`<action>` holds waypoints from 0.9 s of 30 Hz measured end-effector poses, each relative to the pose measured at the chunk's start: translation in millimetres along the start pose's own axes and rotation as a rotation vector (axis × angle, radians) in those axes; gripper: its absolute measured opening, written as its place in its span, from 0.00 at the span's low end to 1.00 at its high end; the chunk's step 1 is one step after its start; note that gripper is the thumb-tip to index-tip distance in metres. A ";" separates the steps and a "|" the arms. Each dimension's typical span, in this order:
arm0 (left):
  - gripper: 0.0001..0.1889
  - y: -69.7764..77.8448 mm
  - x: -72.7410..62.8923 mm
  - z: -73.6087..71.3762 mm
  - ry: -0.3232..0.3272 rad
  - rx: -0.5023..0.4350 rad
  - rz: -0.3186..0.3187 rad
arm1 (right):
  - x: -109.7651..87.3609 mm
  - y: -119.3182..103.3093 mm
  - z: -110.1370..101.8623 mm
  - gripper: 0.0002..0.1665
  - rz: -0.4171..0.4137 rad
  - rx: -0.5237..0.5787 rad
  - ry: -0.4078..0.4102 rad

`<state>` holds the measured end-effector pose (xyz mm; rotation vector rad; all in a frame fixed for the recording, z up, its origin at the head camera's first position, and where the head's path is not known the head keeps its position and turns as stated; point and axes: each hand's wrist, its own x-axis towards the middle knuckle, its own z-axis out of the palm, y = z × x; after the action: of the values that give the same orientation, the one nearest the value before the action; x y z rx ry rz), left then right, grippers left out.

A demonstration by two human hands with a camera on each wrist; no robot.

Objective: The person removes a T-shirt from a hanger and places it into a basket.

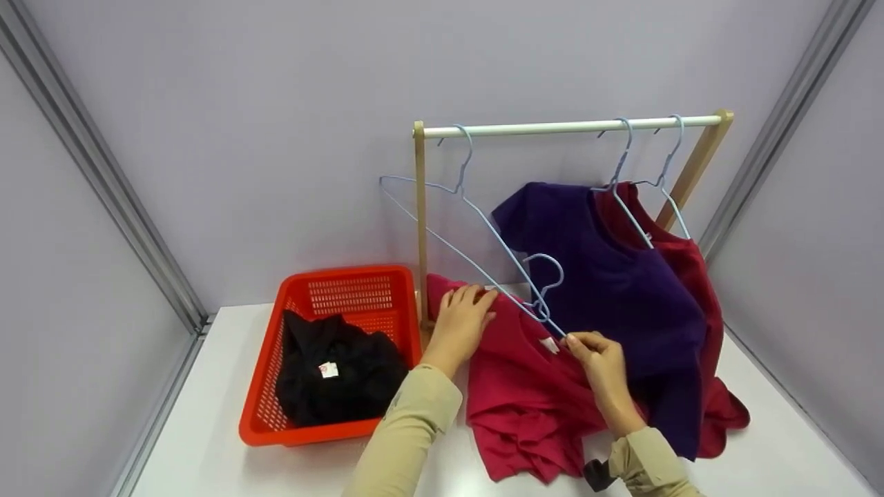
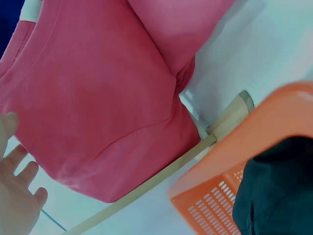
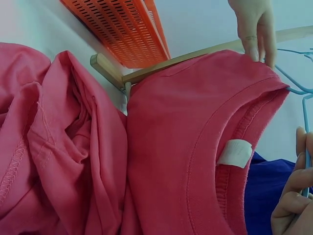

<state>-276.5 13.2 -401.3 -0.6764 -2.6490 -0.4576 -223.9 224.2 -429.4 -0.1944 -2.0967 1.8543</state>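
A pink short-sleeved shirt [image 1: 514,373] lies partly bunched on the table, its neckline and white label showing. My right hand [image 1: 601,359] pinches the arm of a light-blue wire hanger [image 1: 561,270]. The hanger's other end enters the shirt's neck opening in the right wrist view. At the shirt's far shoulder is my left hand [image 1: 461,323]. Its fingertips meet the cloth edge in the right wrist view, while its fingers [image 2: 30,172] look loosely spread in the left wrist view.
Left of the shirt stands a red basket [image 1: 297,436] holding a black garment [image 1: 338,376]. A wooden rack with a white rail [image 1: 539,129] bears a bare blue hanger [image 1: 467,152], a purple shirt [image 1: 573,276] and a dark red shirt [image 1: 713,324].
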 end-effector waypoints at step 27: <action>0.08 9.0 11.5 9.0 0.185 -0.153 -0.076 | -1.6 -8.3 18.5 0.16 -0.308 -0.367 -0.109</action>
<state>-283.7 28.7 -402.3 -0.5504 -2.4891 -0.7140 -227.7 205.1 -423.3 0.1422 -2.3710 1.3250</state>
